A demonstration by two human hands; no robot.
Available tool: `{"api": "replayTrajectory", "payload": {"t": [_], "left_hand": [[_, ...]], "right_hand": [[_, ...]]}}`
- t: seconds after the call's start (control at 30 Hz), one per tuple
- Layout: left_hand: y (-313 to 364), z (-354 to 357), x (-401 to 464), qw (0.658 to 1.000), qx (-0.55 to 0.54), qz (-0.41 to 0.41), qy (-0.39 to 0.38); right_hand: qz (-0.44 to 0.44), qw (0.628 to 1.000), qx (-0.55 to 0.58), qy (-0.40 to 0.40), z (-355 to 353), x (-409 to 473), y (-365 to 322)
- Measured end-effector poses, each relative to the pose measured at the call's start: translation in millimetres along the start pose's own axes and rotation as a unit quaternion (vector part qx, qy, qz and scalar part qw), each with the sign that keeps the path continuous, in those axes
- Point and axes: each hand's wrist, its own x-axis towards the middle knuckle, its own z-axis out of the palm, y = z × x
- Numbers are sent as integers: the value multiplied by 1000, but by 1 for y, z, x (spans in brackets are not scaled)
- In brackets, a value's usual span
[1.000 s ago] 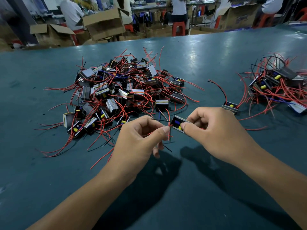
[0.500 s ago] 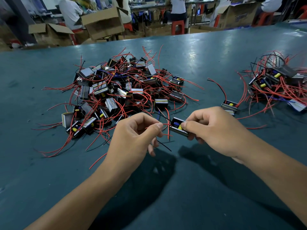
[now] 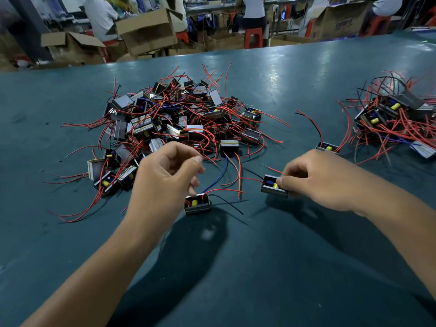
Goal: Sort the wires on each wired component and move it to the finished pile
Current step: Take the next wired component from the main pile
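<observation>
My right hand (image 3: 318,182) pinches a small black wired component (image 3: 274,189) with a yellow part, just above the teal table (image 3: 236,267). My left hand (image 3: 165,178) has its fingers curled over the wires of a second component (image 3: 197,204), which hangs below its fingertips with red and black leads trailing right. Behind my hands lies the big tangled pile of components (image 3: 179,128) with red wires. A smaller pile (image 3: 396,121) sits at the far right.
One lone component (image 3: 326,146) with a long red and black lead lies between the piles, just beyond my right hand. Cardboard boxes (image 3: 146,34), red stools and seated people fill the floor past the table's far edge.
Both hands worked close together on one component and its wires. Now they have drawn apart: the right moved right with its component, and a second component hangs under the left hand.
</observation>
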Motion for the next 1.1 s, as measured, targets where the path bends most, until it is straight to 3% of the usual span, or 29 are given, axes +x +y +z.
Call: {"api": "replayTrajectory", "payload": {"t": [0.07,0.17,0.3,0.6,0.83,1.0,1.1], "left_hand": [[-1,-8,6,998,69,9,-9],[-2,-17,9,969,227,20,-94],[-3,-22,9,937,307,10,-167],[-9,-22,11,915,342,24,-210],[-18,-20,13,898,382,41,-214],[-21,-19,13,906,371,26,-204],[-19,-20,13,903,367,19,-224]], "right_hand": [[3,1000,-19,-21,-2,3,6],[-9,998,-51,-31,0,6,11],[-24,999,-39,-16,6,12,15],[-64,995,-52,49,10,15,15],[-65,992,-1,113,8,11,9],[-215,927,38,304,3,-8,-18],[-302,920,43,245,17,-25,-38]]}}
